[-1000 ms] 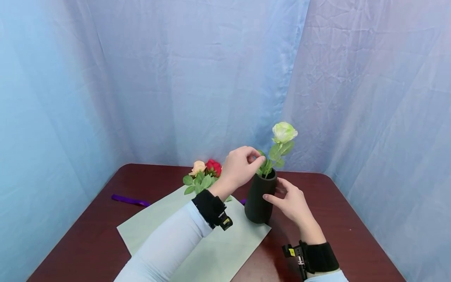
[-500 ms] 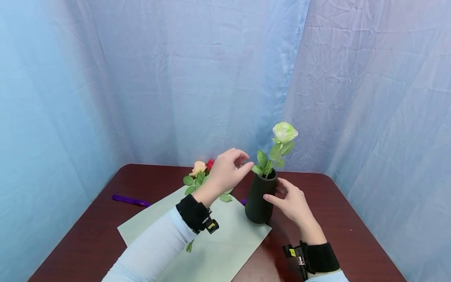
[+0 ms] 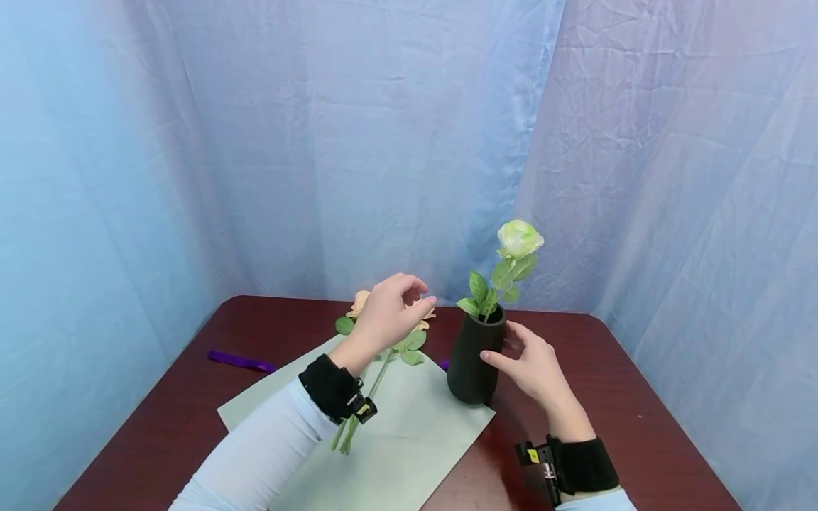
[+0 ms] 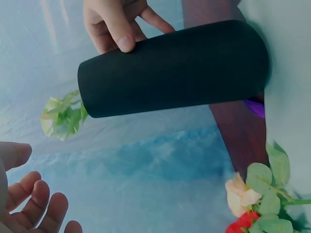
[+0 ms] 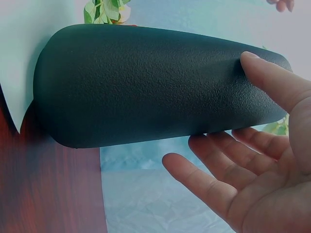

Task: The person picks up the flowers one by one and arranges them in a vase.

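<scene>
A dark green vase stands at the right corner of a pale green paper sheet. One white-green rose with leaves rises from its mouth. My right hand holds the vase's upper side, thumb on one face and fingertips against the other. To the left, my left hand hovers over the lying roses with loosely bent fingers and nothing in them. Those roses, a peach one and a red one among them, lie with stems on the paper; the hand partly hides them.
A purple ribbon lies under the paper, its left end sticking out and another bit showing near the vase. Everything rests on a dark red-brown table. Blue curtains hang behind and at both sides.
My left hand has drawn away from the leaves at the vase's mouth, moving left over the lying roses. More of their stems shows. The right hand and the vase stay about where they were.
</scene>
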`<action>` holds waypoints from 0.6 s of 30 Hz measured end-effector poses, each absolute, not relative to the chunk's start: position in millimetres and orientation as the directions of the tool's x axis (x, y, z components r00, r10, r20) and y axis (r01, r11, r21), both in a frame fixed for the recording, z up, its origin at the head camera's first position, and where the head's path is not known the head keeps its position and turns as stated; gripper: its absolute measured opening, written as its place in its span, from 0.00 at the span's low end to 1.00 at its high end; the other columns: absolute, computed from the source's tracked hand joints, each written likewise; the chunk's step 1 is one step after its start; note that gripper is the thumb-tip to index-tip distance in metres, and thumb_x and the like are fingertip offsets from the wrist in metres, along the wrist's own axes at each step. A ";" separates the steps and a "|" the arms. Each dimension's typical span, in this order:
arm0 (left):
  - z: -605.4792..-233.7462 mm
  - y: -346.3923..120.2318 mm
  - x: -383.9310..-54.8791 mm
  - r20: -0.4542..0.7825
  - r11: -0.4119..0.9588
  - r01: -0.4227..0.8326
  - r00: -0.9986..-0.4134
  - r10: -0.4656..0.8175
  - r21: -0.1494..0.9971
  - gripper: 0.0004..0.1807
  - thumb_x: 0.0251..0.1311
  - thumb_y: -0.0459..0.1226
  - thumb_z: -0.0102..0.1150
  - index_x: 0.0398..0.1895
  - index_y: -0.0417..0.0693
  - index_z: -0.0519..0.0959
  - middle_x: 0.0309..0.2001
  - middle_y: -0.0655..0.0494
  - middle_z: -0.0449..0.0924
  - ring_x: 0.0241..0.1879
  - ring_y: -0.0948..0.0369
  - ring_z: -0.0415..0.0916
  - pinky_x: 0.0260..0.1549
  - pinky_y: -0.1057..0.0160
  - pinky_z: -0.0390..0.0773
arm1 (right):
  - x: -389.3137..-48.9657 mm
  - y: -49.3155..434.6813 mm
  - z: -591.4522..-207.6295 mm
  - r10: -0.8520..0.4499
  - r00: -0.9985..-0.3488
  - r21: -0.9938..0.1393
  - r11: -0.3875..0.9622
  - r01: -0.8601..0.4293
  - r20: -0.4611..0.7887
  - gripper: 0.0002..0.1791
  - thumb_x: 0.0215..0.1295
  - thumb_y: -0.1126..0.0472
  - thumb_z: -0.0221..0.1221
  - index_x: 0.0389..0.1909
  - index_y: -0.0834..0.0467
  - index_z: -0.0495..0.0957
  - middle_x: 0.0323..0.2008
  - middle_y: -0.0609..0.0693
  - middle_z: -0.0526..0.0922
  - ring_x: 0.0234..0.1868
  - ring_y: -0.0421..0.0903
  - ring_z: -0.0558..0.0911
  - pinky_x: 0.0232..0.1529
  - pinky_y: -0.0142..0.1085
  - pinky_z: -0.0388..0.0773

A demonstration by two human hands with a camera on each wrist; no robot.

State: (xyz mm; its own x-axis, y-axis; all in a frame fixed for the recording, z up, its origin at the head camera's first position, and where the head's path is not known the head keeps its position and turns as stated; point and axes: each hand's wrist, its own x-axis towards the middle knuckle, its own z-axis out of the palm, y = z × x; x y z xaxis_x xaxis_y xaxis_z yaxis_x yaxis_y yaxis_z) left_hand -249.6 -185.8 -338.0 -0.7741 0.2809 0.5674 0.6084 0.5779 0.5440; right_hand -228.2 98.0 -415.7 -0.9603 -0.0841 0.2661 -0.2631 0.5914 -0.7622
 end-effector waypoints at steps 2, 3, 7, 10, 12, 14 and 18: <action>-339.6 -188.7 -249.9 0.543 0.594 0.585 -0.793 0.276 0.552 0.13 0.67 0.45 0.66 0.46 0.47 0.84 0.40 0.55 0.80 0.40 0.56 0.75 0.41 0.58 0.76 | -229.0 98.0 -415.4 -0.085 -0.960 -0.760 0.594 -0.265 0.268 0.44 0.61 0.44 0.71 0.74 0.57 0.66 0.63 0.61 0.77 0.61 0.60 0.78 0.51 0.55 0.80; -340.3 -190.1 -250.1 0.532 0.600 0.576 -0.800 0.276 0.555 0.14 0.67 0.46 0.66 0.47 0.47 0.83 0.41 0.53 0.80 0.41 0.55 0.75 0.41 0.58 0.76 | -229.4 98.0 -415.4 -0.087 -0.959 -0.758 0.595 -0.266 0.269 0.44 0.62 0.45 0.71 0.74 0.57 0.66 0.63 0.61 0.77 0.61 0.60 0.78 0.51 0.55 0.80; -345.3 -195.0 -252.3 0.492 0.619 0.541 -0.828 0.270 0.570 0.14 0.66 0.47 0.66 0.47 0.47 0.83 0.43 0.50 0.81 0.41 0.54 0.77 0.42 0.57 0.76 | -230.1 97.7 -414.9 -0.085 -0.960 -0.759 0.594 -0.265 0.268 0.44 0.61 0.45 0.71 0.74 0.57 0.66 0.62 0.61 0.78 0.61 0.60 0.79 0.51 0.55 0.81; -350.0 -198.1 -255.1 0.466 0.639 0.506 -0.849 0.249 0.580 0.13 0.66 0.47 0.66 0.46 0.48 0.83 0.41 0.55 0.81 0.41 0.55 0.77 0.42 0.58 0.77 | -230.7 97.4 -415.1 -0.087 -0.959 -0.763 0.589 -0.267 0.269 0.44 0.61 0.45 0.72 0.74 0.56 0.66 0.62 0.61 0.78 0.61 0.60 0.79 0.50 0.55 0.81; -353.4 -199.3 -257.2 0.443 0.653 0.476 -0.866 0.233 0.589 0.13 0.66 0.47 0.66 0.46 0.49 0.84 0.40 0.57 0.82 0.41 0.57 0.77 0.44 0.57 0.77 | -230.4 97.8 -415.1 -0.082 -0.960 -0.766 0.586 -0.263 0.267 0.43 0.60 0.45 0.72 0.73 0.56 0.67 0.62 0.60 0.78 0.60 0.59 0.80 0.50 0.55 0.81; -357.1 -200.2 -259.3 0.418 0.668 0.449 -0.881 0.221 0.593 0.14 0.66 0.48 0.66 0.46 0.49 0.83 0.40 0.59 0.82 0.41 0.59 0.77 0.44 0.58 0.77 | -229.9 98.4 -415.2 -0.082 -0.960 -0.768 0.583 -0.264 0.268 0.43 0.60 0.46 0.72 0.73 0.56 0.67 0.62 0.60 0.78 0.60 0.59 0.80 0.50 0.54 0.81; -364.7 -202.9 -264.5 0.377 0.681 0.418 -0.900 0.219 0.601 0.14 0.66 0.47 0.67 0.46 0.48 0.84 0.39 0.59 0.82 0.41 0.59 0.77 0.44 0.57 0.78 | -228.8 100.3 -415.3 -0.082 -0.960 -0.769 0.583 -0.264 0.267 0.43 0.61 0.46 0.72 0.73 0.56 0.67 0.62 0.60 0.78 0.60 0.59 0.80 0.50 0.54 0.81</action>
State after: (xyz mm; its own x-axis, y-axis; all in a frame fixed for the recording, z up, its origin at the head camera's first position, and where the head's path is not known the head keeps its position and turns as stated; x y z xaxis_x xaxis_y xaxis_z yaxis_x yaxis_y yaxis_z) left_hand -264.5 -202.9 -364.7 -0.8997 0.2195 0.3773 0.4181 0.6814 0.6007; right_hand -228.8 100.3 -415.3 -0.9602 -0.0819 0.2671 -0.2635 0.5828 -0.7687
